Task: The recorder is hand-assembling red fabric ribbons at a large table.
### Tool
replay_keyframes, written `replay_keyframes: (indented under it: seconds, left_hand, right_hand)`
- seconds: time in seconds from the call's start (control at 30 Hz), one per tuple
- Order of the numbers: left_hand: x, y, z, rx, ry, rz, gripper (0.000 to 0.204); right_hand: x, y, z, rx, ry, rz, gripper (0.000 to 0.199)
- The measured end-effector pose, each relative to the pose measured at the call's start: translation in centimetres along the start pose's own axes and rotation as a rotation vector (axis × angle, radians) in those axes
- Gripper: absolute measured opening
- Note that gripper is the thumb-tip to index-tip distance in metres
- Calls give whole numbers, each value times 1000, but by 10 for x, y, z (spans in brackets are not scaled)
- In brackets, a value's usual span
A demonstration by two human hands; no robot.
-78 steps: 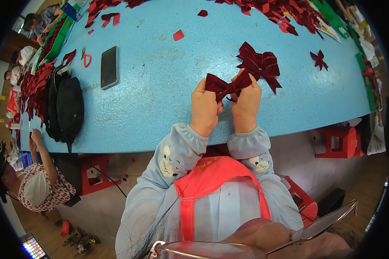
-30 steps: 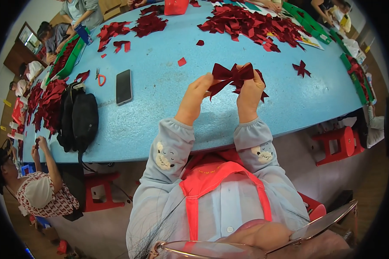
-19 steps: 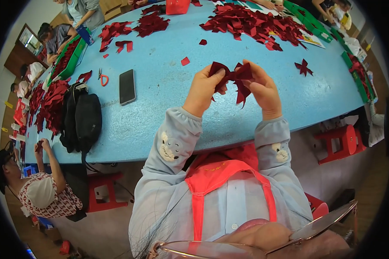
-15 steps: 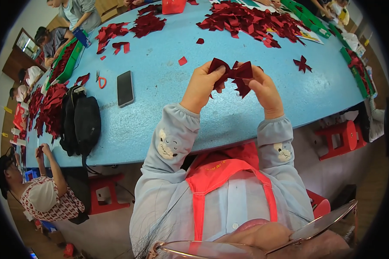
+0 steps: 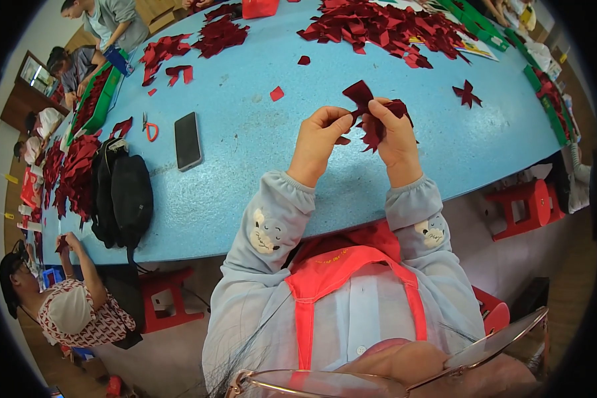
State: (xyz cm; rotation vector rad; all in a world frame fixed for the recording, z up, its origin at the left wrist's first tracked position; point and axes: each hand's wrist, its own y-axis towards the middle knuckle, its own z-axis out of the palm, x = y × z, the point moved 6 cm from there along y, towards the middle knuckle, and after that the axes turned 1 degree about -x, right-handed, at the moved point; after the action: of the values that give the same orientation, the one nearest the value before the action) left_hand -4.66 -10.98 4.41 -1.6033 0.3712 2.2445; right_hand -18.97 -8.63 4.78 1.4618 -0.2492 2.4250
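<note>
A dark red velvet bow [image 5: 359,95] is held up above the blue table, its loops and tails spread. My right hand [image 5: 394,136] grips it round the middle, thumb on top, and partly covers it. Close on its left side, my left hand [image 5: 321,138] pinches with thumb and fingers at the bow's edge; what exactly lies between those fingertips is hidden. Another finished-looking red bow [image 5: 467,94] lies flat on the table to the right. Small red scraps [image 5: 276,93] lie beyond my left hand.
Heaps of red bows [image 5: 385,30] cover the far table [image 5: 245,152]. A phone [image 5: 188,141], orange-handled scissors [image 5: 150,128] and a black bag [image 5: 121,192] lie to the left. Green trays [image 5: 94,99] stand along the edges. Co-workers sit around; a red stool [image 5: 525,209] stands at right.
The bow has turned from lying level between both hands to tilted, mostly in my right hand. My left hand has slid off its left loop toward the bow's lower side.
</note>
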Motion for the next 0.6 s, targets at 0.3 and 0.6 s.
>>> replay_keyframes:
  seconds: [0.3,0.6]
  left_hand:
    - [-25,-6,7,-254,639,651,31]
    - [-27,7,6,-297,795,630,26]
  right_hand:
    - [-20,8,-3,-75,152,65,15]
    - [-11,4,6,-67,16,-26,11]
